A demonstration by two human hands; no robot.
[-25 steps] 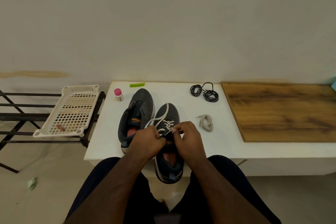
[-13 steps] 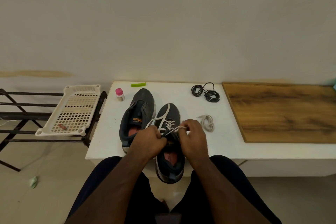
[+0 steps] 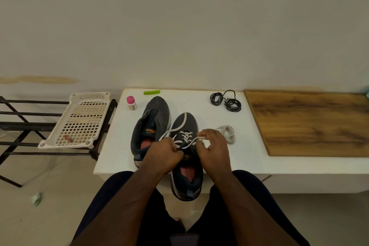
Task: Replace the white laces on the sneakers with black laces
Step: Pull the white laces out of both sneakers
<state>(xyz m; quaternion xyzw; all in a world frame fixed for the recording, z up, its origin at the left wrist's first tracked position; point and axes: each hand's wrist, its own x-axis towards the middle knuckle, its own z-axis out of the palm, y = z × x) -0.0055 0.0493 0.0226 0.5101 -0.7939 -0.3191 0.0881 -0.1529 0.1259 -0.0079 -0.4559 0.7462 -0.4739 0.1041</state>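
Two dark sneakers stand side by side on the white table (image 3: 119, 146). The left sneaker (image 3: 151, 124) has no lace. The right sneaker (image 3: 185, 166) still carries a white lace (image 3: 185, 136) through its front eyelets, and its heel hangs over the table's near edge. My left hand (image 3: 163, 156) grips the sneaker's left side by the tongue. My right hand (image 3: 213, 146) pinches the lace's loose end just right of the eyelets. A pulled-out white lace (image 3: 228, 134) lies coiled right of my right hand. Black laces (image 3: 227, 102) lie coiled at the back.
A small pink-capped bottle (image 3: 131, 103) and a green comb (image 3: 151, 92) sit at the table's back left. A wooden board (image 3: 311, 122) covers the right side. A white plastic basket (image 3: 79, 120) rests on a black rack (image 3: 24, 126) to the left.
My right hand has moved right and slightly away with the white lace end, drawing more lace out of the eyelets. My left hand stays on the sneaker.
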